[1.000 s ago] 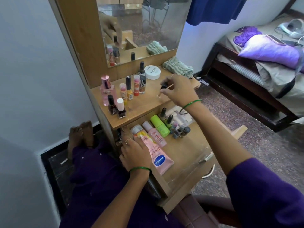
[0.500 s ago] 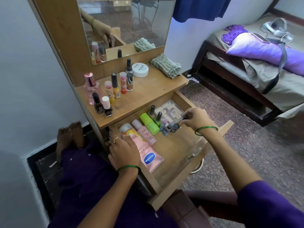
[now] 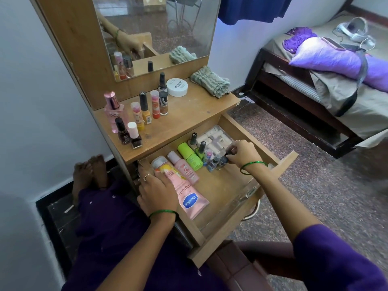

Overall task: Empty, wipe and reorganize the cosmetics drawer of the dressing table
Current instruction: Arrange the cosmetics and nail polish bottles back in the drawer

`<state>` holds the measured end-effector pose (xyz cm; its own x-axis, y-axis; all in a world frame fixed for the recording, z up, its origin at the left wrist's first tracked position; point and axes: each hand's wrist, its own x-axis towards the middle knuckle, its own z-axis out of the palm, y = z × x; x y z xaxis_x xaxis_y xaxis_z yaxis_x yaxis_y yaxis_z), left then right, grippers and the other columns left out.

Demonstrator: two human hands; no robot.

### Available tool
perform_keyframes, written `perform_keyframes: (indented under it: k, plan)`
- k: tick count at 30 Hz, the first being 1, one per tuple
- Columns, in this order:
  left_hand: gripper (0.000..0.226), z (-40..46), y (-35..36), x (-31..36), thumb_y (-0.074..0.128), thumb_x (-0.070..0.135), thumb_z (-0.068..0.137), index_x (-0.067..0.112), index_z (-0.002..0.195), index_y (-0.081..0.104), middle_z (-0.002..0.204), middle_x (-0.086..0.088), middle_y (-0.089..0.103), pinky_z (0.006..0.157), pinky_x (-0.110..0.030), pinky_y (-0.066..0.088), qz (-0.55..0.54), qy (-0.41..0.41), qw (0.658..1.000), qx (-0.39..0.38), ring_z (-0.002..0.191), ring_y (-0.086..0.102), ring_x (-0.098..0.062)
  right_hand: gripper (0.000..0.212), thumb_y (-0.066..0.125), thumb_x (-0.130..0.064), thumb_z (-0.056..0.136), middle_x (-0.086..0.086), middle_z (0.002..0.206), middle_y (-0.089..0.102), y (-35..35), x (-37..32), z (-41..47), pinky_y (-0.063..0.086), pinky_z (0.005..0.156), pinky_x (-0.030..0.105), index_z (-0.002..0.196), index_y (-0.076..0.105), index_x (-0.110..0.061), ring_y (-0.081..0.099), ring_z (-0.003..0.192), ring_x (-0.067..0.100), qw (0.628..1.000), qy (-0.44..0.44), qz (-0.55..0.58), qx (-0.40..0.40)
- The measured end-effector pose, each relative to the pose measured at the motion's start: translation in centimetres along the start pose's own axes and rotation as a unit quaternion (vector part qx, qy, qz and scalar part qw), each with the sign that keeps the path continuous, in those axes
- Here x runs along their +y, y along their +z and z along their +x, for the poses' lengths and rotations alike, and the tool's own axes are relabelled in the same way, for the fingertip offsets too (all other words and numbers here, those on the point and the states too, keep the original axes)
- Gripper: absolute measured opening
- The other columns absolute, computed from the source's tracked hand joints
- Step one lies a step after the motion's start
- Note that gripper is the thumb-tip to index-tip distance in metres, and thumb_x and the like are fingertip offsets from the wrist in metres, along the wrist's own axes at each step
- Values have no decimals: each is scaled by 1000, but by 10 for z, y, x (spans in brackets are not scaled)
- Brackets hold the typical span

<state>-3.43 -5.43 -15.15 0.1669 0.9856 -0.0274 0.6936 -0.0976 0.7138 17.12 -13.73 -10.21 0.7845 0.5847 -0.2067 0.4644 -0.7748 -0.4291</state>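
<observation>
The wooden drawer (image 3: 231, 192) of the dressing table stands pulled out. In it lie a pink Vaseline tube (image 3: 190, 198), a pink bottle (image 3: 182, 166), a green bottle (image 3: 189, 156), several small nail-polish bottles (image 3: 212, 160) and a clear box of rolls (image 3: 214, 139). My right hand (image 3: 244, 153) reaches into the drawer's far side and pinches a small dark bottle (image 3: 227, 153) beside the other small ones. My left hand (image 3: 157, 192) rests flat over the drawer's left wall and an orange-yellow tube (image 3: 165, 171).
On the tabletop (image 3: 189, 114) stand a pink perfume bottle (image 3: 115, 112), several polish and cosmetic bottles (image 3: 144, 110), a white jar (image 3: 177, 87) and a folded striped cloth (image 3: 210, 81). A mirror (image 3: 157, 28) rises behind. A bed (image 3: 315, 87) stands to the right.
My right hand came down from the tabletop into the drawer with the small dark bottle. My left hand stayed on the tubes.
</observation>
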Motion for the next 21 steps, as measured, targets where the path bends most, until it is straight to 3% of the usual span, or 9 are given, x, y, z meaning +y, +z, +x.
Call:
perform_keyframes:
  k: [8,13,16,19,21]
  plan:
    - [45,0,0,1,31,28,98,7,137,30,111,-20,61,79,-51,50,1,1,1000,1,95,62,-37,22,62,2,76,14,94,70,-1,3,3,58,78,35,94,67,-9,68,85,26,999,3,9,-37]
    - [44,1,-1,1,31,30,97,5,133,34,107,-20,62,78,-50,50,3,-3,1000,-1,93,62,-36,35,55,6,80,10,101,67,-18,0,4,55,81,33,112,61,-8,65,88,23,997,-1,-45,-63]
    - [43,-1,-5,5,33,26,97,2,133,36,110,-22,61,80,-49,47,-2,-4,1000,0,97,60,-39,35,51,4,83,10,105,66,-39,-19,-1,52,89,31,114,62,-8,63,95,24,997,-40,-64,-8]
    - [41,-3,-7,8,33,25,97,2,130,38,109,-21,61,80,-49,48,1,-4,1000,-5,96,61,-38,30,53,-3,83,7,98,69,-55,-52,-8,50,91,29,110,65,-11,63,92,20,991,-118,-11,69]
    - [40,-3,-8,8,32,25,97,2,129,38,110,-21,61,81,-50,48,1,-7,1000,-7,97,60,-38,28,57,-8,85,5,97,68,-57,-79,-10,50,88,26,111,64,-12,63,88,17,982,-173,35,73]
